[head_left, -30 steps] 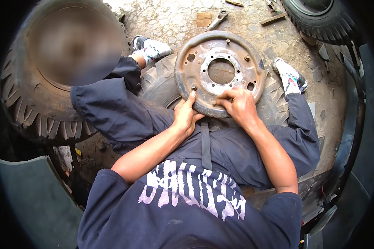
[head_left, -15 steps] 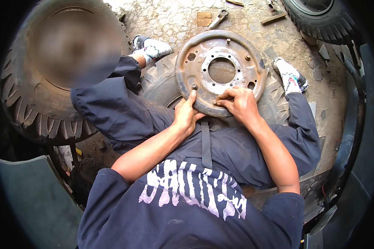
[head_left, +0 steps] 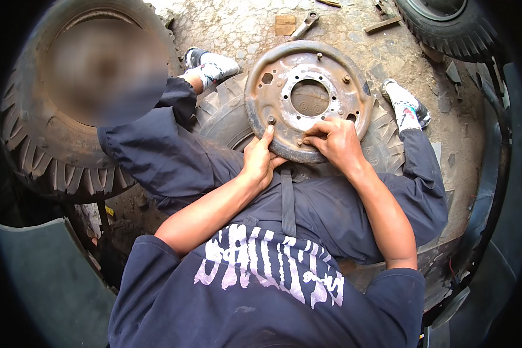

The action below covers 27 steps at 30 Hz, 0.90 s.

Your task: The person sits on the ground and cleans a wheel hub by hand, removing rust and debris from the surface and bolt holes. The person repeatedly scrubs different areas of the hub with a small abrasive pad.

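A round, rusty brake backing plate [head_left: 349, 95] with a large centre hole and several bolts rests on a tyre [head_left: 221, 115] between my legs. My left hand [head_left: 259, 158] grips its lower left rim, thumb on top beside a bolt [head_left: 271, 120] and fingers partly hidden underneath. Over the plate's lower right part, my right hand [head_left: 337, 144] is closed, its thumb and curled fingers beside a small bolt [head_left: 300, 141] near the rim. Whatever those fingertips hold, if anything, is hidden.
A large treaded tyre [head_left: 69, 148] stands at the left, its middle blurred. Another tyre [head_left: 453, 29] lies at the far right. Beyond the plate are a ring-ended metal tool [head_left: 305, 25], a brown block [head_left: 285, 25] and a wooden strip [head_left: 382, 25] on the cracked floor.
My right hand has shifted slightly, with its fingers drawn in more and the thumb a little off the small bolt. My left hand and the backing plate stay in place.
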Motion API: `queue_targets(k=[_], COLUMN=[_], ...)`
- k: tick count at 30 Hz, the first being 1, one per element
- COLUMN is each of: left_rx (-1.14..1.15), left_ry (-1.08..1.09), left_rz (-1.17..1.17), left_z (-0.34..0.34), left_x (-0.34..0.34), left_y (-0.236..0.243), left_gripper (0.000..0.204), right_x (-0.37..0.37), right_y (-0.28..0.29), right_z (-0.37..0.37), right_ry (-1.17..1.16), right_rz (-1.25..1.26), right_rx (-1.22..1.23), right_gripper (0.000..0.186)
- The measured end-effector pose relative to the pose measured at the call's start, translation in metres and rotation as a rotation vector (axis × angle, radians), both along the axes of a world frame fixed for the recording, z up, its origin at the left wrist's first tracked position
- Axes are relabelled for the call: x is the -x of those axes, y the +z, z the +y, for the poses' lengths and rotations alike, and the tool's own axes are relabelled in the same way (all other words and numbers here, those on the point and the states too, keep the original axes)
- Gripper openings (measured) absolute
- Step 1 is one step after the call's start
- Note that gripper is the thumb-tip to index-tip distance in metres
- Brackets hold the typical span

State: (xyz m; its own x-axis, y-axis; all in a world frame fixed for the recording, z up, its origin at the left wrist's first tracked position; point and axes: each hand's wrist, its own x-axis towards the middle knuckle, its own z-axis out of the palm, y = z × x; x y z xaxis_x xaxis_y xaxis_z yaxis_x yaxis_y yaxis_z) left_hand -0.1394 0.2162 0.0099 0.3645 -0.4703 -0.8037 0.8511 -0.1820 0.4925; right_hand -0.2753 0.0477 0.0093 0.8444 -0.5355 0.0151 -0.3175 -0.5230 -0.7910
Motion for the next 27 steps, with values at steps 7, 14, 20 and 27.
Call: queue_targets(k=[7,14,20,27], left_rx=[-0.004,0.005,0.014,0.014], left_ry=[-0.001,-0.012,-0.009,-0.016], left_rz=[0.012,0.018,0.030,0.021], left_z=[0.0024,0.0020,0.0023,0.0021], left_x=[-0.0007,-0.0017,-0.0003,-0.0007], left_y=[-0.0025,-0.0057,-0.0033,-0.0056], left_gripper=[0.048,0.050,0.051,0.051], right_x=[-0.0019,-0.0027,-0.0015,0.0034], right_y=[0.0035,0.0052,0.0097,0.0056], right_z=[-0.0022,-0.0026,-0.0041,-0.0018], right_ry=[0.052,0.015,0.031,0.041], right_rz=[-0.012,0.000,0.038,0.037], right_rx=[-0.056,-0.082,-0.120,-0.126], right_gripper=[0.015,0.017,0.016,0.016])
